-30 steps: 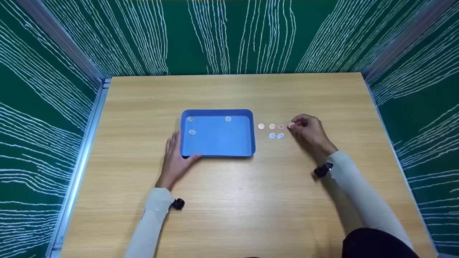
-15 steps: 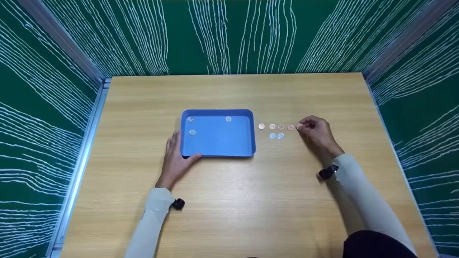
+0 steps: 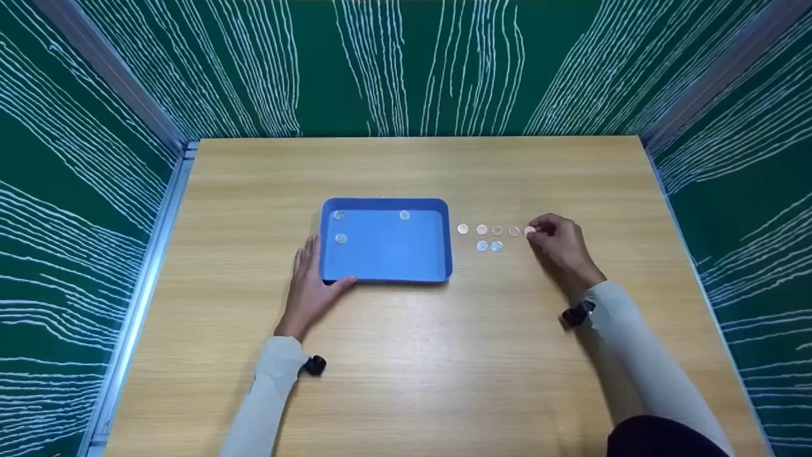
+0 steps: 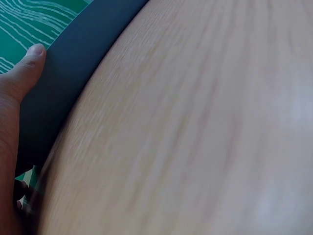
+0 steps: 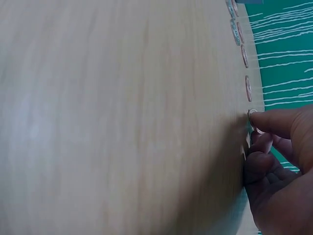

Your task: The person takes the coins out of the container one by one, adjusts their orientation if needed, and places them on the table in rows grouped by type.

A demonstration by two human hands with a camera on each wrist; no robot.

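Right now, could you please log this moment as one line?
Left hand: touching blue tray; right hand: pinching rightmost coin; in tray: three coins; on table: two coin rows.

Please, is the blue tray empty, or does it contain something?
Not empty: in the head view, three coins lie in the blue tray, two toward its left side, one further right.

White-lined green walls (image 3: pixel 409 70) border a wooden table (image 3: pixel 412 368).

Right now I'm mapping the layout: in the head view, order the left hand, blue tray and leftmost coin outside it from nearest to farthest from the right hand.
1. Leftmost outside coin, at its row's left end.
2. Blue tray, left of that coin.
3. Left hand, at the tray's left.
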